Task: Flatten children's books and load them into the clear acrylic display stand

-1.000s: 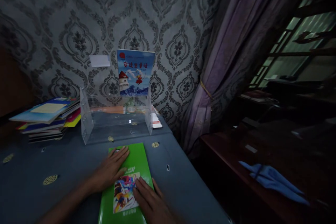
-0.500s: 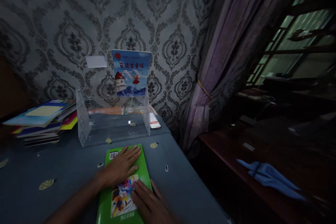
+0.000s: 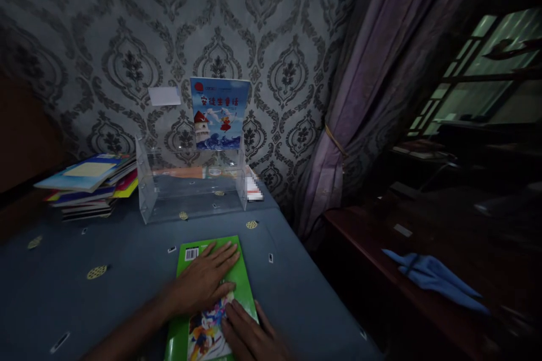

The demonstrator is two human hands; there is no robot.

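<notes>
Green book point(image 3: 243, 282) lies flat on blue-covered table point(image 3: 292, 293), lower end out of frame. Left hand point(image 3: 203, 282) spreads across its upper half, just beside barcode point(image 3: 191, 254) — fingers extended, pressing flat, not grasping. Right hand point(image 3: 249, 335) rests over cover picture point(image 3: 206, 334), right side, likewise unclenched. Clear rack point(image 3: 146, 192) beyond holds blue picture book point(image 3: 220, 115) upright — pile of books point(image 3: 91, 177) left of rack.

Red title point(image 3: 219, 101) 安徒生童话 on the blue book point(image 3: 220, 124)
Barcode point(image 3: 191, 254) on the green book point(image 3: 243, 277), too small to read.
</notes>
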